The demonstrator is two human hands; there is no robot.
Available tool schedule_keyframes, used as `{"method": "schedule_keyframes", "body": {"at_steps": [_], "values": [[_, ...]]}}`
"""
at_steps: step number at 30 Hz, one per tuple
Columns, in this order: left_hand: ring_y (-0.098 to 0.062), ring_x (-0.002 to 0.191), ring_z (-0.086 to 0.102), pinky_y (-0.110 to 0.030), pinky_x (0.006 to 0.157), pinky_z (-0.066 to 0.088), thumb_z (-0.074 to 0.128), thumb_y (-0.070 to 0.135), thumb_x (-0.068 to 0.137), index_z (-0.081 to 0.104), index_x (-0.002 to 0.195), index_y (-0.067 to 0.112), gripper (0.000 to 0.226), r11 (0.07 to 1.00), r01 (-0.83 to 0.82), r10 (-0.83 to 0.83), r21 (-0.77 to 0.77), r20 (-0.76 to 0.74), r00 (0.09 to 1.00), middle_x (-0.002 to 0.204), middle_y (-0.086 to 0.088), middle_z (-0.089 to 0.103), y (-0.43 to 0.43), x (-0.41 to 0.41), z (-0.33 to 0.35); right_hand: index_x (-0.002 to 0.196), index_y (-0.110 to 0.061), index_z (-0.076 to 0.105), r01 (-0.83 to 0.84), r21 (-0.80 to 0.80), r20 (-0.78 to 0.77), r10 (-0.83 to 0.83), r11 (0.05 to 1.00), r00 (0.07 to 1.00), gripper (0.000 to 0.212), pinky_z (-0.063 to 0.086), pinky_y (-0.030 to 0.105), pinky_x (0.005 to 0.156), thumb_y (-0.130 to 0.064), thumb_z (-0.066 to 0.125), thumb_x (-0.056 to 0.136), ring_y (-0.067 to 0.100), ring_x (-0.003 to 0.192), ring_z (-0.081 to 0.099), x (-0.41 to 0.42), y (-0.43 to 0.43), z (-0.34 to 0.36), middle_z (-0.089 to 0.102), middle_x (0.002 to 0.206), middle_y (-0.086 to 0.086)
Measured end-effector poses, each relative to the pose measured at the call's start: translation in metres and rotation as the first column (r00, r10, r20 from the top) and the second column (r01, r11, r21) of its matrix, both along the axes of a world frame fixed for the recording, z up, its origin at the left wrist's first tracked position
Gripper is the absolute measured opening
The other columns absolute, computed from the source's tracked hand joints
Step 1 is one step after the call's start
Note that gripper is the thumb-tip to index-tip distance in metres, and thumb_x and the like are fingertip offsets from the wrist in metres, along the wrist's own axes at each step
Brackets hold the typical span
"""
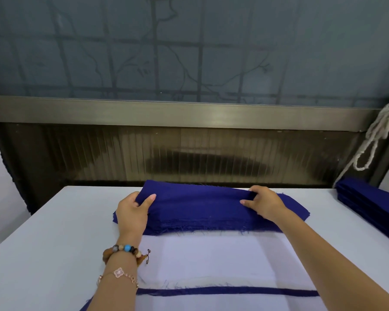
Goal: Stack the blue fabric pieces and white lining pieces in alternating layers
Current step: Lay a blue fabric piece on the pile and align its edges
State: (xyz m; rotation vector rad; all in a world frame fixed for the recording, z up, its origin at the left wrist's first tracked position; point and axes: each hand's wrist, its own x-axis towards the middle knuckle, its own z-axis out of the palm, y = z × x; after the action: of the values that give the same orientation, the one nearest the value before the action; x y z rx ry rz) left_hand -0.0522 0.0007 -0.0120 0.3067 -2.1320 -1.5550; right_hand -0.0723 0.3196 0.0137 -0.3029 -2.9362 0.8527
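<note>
Observed: both hands are occupied with one blue piece [198,198] in the middle of the frame. The left hand [133,212] grips its left end, thumb on top and fingers curled under. The right hand [262,204] pinches the right end, the cloth bunched between thumb and fingers. The piece is raised slightly at its far edge. It lies over a blue pile [211,225] on the counter [43,232].

Assessment: holding both ends keeps the limp cloth stretched flat, so it should come off the pile alone and without folding.

Lower centre, directly in front of the pile, a white lining piece [211,259] lies flat. A blue strip [229,291] shows below its near, frayed edge. This indicates a blue layer underneath, so this is judged to be the alternating stack, with white on top. A blue layer appears due next, and the pile's nearness keeps the carry short.

A second blue stack [373,203] sits at the right edge of the frame, well apart from the work. Its role cannot be determined.

Risk: frayed threads may drag a neighbouring piece along.
</note>
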Motion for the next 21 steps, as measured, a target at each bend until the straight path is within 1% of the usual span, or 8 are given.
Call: {"method": "schedule_keyframes", "body": {"at_steps": [2,5,8,10,14,17,19,21], "values": [[-0.029,0.077,0.063,-0.034,0.065,0.048,0.065,0.028,0.091,0.066,0.092,0.005,0.023,1.0,0.006,-0.006,-0.006,0.007,1.0,0.077,-0.014,0.067,-0.001,-0.001,-0.001,0.116,-0.02,0.056,0.064,0.047,-0.01,-0.064,0.997,0.998,0.041,0.044,0.027,0.071,-0.045,0.068,0.085,0.016,0.089,0.054,0.003,0.019,0.001,0.057,0.096,-0.004],[-0.027,0.078,0.064,-0.039,0.071,0.052,0.064,0.026,0.093,0.065,0.094,0.007,0.019,0.999,0.012,-0.012,-0.03,0.009,1.0,0.08,-0.012,0.068,-0.001,-0.002,-0.001,0.106,-0.021,0.053,0.165,0.055,-0.022,-0.164,0.985,0.986,0.04,0.044,0.03,0.072,-0.051,0.066,0.084,0.018,0.088,0.053,0.01,0.044,-0.003,0.056,0.097,-0.003],[-0.027,0.077,0.063,-0.038,0.068,0.051,0.063,0.026,0.093,0.064,0.091,0.009,0.017,0.998,0.006,-0.006,-0.064,0.008,1.0,0.078,-0.011,0.068,-0.001,-0.002,-0.001,0.101,-0.019,0.052,0.268,-0.07,-0.087,-0.273,0.961,0.958,0.04,0.045,0.032,0.072,-0.05,0.068,0.082,0.02,0.085,0.054,0.016,0.064,-0.013,0.059,0.098,0.001],[-0.026,0.075,0.062,-0.032,0.062,0.046,0.063,0.026,0.093,0.064,0.091,0.008,0.017,0.996,-0.003,0.004,-0.09,0.016,1.0,0.077,-0.011,0.067,-0.001,-0.003,-0.002,0.104,-0.016,0.055,0.317,-0.156,-0.132,-0.338,0.935,0.932,0.042,0.047,0.034,0.072,-0.048,0.069,0.082,0.023,0.086,0.056,0.02,0.074,-0.018,0.06,0.101,0.005],[-0.025,0.074,0.061,-0.026,0.056,0.04,0.064,0.026,0.093,0.063,0.09,0.009,0.017,0.993,-0.018,0.021,-0.119,0.024,1.0,0.075,-0.01,0.066,-0.002,-0.004,-0.002,0.112,-0.013,0.06,0.405,-0.226,-0.175,-0.446,0.886,0.878,0.041,0.05,0.04,0.079,-0.042,0.069,0.085,0.03,0.091,0.058,0.027,0.088,-0.029,0.056,0.114,0.016],[-0.024,0.072,0.06,-0.025,0.056,0.039,0.064,0.025,0.092,0.064,0.093,0.006,0.019,0.989,-0.033,0.037,-0.142,0.02,0.999,0.074,-0.008,0.065,-0.002,-0.005,-0.003,0.1,-0.013,0.066,0.41,-0.311,-0.239,-0.488,0.857,0.839,0.027,0.05,0.042,0.085,-0.035,0.07,0.085,0.026,0.088,0.057,0.03,0.094,-0.031,0.058,0.114,0.016],[-0.024,0.081,0.061,-0.027,0.065,0.044,0.064,0.024,0.092,0.063,0.107,0.006,0.023,0.99,-0.048,0.051,-0.134,0.015,0.999,0.085,-0.004,0.065,0.0,-0.004,-0.003,0.1,-0.013,0.068,0.346,-0.308,-0.304,-0.436,0.886,0.847,0.026,0.049,0.04,0.085,-0.035,0.068,0.087,0.024,0.092,0.056,0.032,0.095,-0.033,0.06,0.111,0.012],[-0.019,0.093,0.058,-0.032,0.078,0.049,0.064,0.023,0.093,0.051,0.131,0.012,0.042,0.994,-0.064,0.067,-0.083,0.027,0.997,0.096,-0.001,0.061,0.002,-0.001,0.0,0.099,-0.015,0.067,0.276,-0.316,-0.346,-0.381,0.908,0.858,0.024,0.045,0.035,0.078,-0.036,0.066,0.088,0.022,0.09,0.056,0.036,0.092,-0.033,0.062,0.102,0.006]]}}
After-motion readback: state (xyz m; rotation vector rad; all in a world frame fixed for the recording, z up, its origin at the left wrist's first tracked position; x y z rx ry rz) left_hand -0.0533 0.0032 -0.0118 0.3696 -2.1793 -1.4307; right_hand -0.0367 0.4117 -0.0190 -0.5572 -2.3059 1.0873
